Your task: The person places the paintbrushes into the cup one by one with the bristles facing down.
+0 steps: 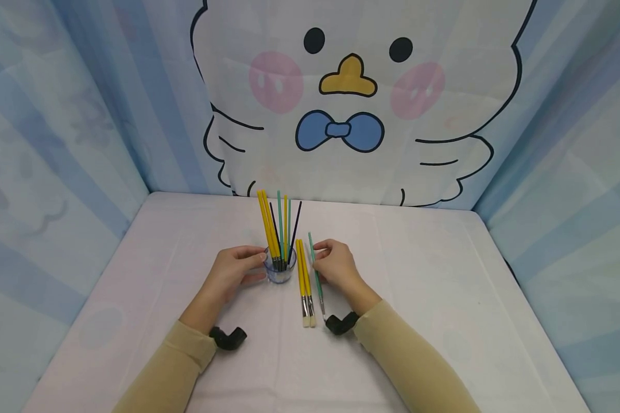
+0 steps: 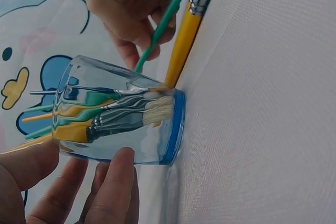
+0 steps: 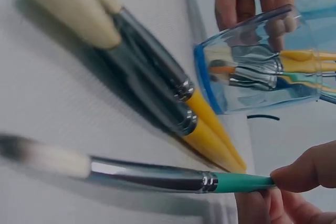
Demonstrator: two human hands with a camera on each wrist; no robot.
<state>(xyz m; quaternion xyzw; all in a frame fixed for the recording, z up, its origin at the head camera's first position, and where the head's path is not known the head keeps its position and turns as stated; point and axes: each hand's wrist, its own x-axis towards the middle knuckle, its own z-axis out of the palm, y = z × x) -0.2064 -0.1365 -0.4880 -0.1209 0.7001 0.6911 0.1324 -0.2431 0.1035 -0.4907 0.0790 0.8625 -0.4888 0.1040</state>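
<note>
My left hand [image 1: 233, 268] holds the side of a clear plastic cup [image 1: 279, 277], with the thumb near its rim. Several yellow, green and dark-handled paintbrushes [image 1: 268, 226] lean in the cup, bristles down; the left wrist view shows their bristles [image 2: 157, 111] through the wall. Between thumb and fingers, my right hand [image 1: 338, 265] pinches a green paintbrush [image 3: 244, 182] by its handle, bristle end toward me. Just left of it, two yellow flat paintbrushes [image 1: 303, 275] lie side by side on the cloth, pale bristles toward me.
A pale cloth [image 1: 444, 287] covers the table. Behind it hangs a curtain [image 1: 351, 172] printed with a cartoon bird, and blue striped curtains [image 1: 41, 172] flank both sides. Black curved camera mounts [image 1: 229, 338] sit at both wrists.
</note>
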